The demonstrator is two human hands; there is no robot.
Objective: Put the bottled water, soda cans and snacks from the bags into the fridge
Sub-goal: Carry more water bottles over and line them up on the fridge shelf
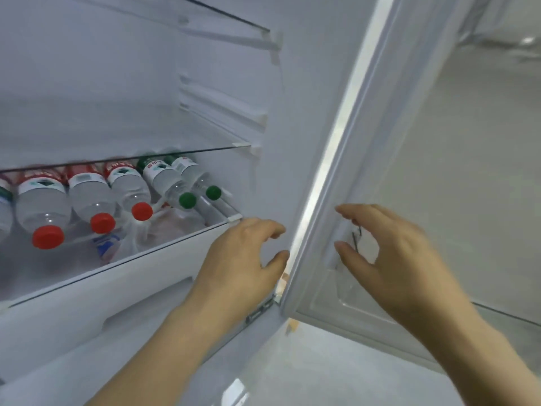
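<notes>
The fridge stands open. Several water bottles lie on their sides on a lower glass shelf (175, 238), caps toward me: red-capped ones (44, 206) at the left, two green-capped ones (172, 183) at the right. My left hand (243, 253) hovers at the shelf's right front corner, fingers loosely curved, holding nothing. My right hand (389, 253) is beside the inner face of the fridge door (330, 171), thumb and fingers spread and relaxed, with nothing in it.
An upper glass shelf (205, 149) spans above the bottles, and another shelf (222, 16) sits near the top. A white drawer front (102, 306) lies below the bottle shelf. A clear door bin (357, 306) is under my right hand. Grey floor (336, 370) shows below.
</notes>
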